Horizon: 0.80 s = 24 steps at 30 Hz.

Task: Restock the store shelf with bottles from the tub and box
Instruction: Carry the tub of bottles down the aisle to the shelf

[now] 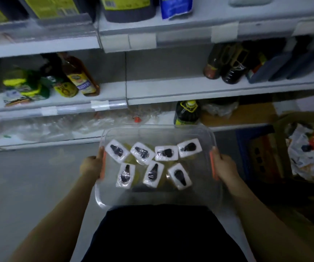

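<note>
I carry a clear plastic tub (158, 197) with orange handles in front of my body. Inside it stand several yellow bottles (148, 175), each topped by a white wrapped card with a small dark item. My left hand (92, 164) grips the left handle and my right hand (223, 163) grips the right handle. The store shelf (171, 90) lies straight ahead, its middle stretch bare between bottle groups. A cardboard box (307, 148) stands on the floor at the right, holding crumpled packaging.
Amber and green bottles (77, 76) stand on the middle shelf's left, dark bottles (226, 63) on its right. A large dark jug (187, 113) with a yellow handle and loose clear plastic wrap (44, 127) lie on the bottom shelf. A blue crate (256, 154) sits beside the box.
</note>
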Available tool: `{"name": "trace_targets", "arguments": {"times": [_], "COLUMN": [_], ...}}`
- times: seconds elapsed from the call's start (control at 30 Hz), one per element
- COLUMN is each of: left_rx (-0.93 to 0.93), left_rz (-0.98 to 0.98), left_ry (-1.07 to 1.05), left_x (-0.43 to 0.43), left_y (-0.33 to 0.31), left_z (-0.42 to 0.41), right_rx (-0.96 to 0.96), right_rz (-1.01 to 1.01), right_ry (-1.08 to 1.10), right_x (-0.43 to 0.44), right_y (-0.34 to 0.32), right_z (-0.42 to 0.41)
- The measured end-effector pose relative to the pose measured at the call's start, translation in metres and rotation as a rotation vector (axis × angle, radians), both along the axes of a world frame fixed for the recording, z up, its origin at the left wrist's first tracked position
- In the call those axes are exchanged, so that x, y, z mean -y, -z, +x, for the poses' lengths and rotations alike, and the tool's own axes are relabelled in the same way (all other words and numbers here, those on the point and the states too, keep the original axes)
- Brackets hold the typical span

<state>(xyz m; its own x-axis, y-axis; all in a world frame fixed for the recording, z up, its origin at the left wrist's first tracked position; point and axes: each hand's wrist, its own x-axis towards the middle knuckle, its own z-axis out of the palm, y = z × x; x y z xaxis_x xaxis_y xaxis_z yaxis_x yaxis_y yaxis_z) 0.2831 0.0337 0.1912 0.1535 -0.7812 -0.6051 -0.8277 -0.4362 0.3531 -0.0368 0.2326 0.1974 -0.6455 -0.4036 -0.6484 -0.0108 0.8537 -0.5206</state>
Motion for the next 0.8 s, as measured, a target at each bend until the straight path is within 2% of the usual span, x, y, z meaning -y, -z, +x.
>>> {"name": "trace_targets", "arguments": {"times": [0.33, 0.5, 0.8], "left_rx": [-0.016, -0.038, -0.019], "left_rz": [0.027, -0.042, 0.036], "left_ry": [-0.283, -0.456, -0.671], "left_x": [-0.119, -0.165, -0.228], "left_y": [-0.012, -0.027, -0.017], "left_z": [0.041, 0.082, 0.183], "right_rx": [-0.002, -0.025, -0.027], "right_rz": [0.001, 0.018, -0.026], "right_ry": [-0.292, -0.48, -0.764], "right_x": [0.004, 0.021, 0.06], "right_y": [-0.006, -0.016, -0.019], "right_z": [-0.01, 0.025, 0.138]}}
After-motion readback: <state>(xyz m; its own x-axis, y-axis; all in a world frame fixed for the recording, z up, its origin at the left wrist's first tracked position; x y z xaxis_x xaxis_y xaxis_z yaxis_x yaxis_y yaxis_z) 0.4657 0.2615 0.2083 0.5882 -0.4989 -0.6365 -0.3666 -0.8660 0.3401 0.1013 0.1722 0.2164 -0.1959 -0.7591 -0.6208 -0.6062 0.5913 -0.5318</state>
